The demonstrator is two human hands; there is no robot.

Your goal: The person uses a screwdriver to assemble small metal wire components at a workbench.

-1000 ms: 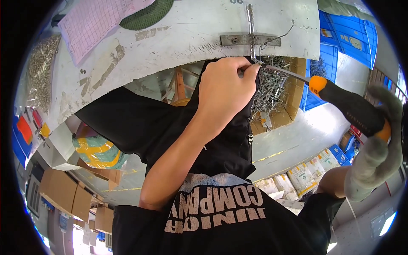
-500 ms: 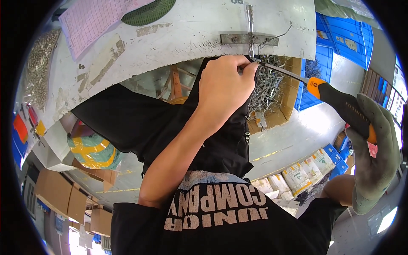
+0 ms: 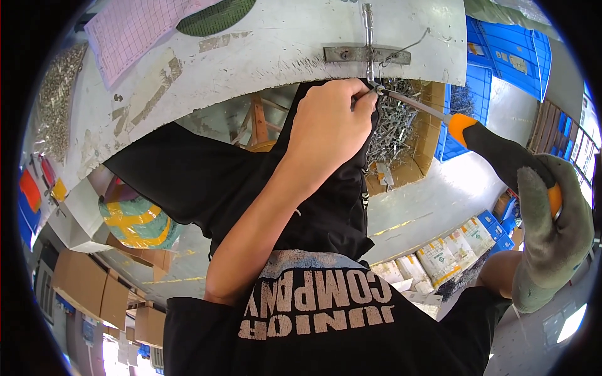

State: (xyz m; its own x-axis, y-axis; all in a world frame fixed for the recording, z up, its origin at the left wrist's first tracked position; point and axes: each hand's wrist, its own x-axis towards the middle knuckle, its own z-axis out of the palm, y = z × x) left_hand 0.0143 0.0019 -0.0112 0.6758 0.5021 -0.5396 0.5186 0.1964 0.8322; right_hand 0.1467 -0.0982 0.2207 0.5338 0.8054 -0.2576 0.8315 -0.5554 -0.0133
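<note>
- Right grip (image 3: pixel 552 219): a grey, soiled knit glove, which I find wrapped around the butt of the screwdriver (image 3: pixel 498 153); the tool's handle is black with orange ends, its shaft straight bare metal.
- Left grip (image 3: pixel 332 119): ungloved; I record thumb and forefinger pinched on a small metal piece (image 3: pixel 379 90) at the shaft's tip, just beside the table's near edge. Fine shape of the piece is too small for me to tell.
- Fixture: a shiny metal rod (image 3: pixel 369 31) crosses a flat, dull metal bar (image 3: pixel 338 54) on the table (image 3: pixel 269 66); a thin bent wire (image 3: pixel 417 42) lies to the right.
- Table surface: pale, scuffed, marked with tape residue. A pink gridded sheet (image 3: pixel 128 37) and a green textured pad (image 3: pixel 219 17) lie on it.
- Containers: I note a cardboard box (image 3: pixel 433 125) of tangled metal strips (image 3: pixel 395 128) below the shaft, a blue crate (image 3: pixel 483 78) with dark small parts (image 3: pixel 463 100), and a clear bag (image 3: pixel 59 116) of small metallic pieces.
- Edges and room: the table edge appears bowed and chipped. I see pale floor (image 3: pixel 439 194) between the box and the white cartons (image 3: pixel 439 260), beneath the handle's side.
</note>
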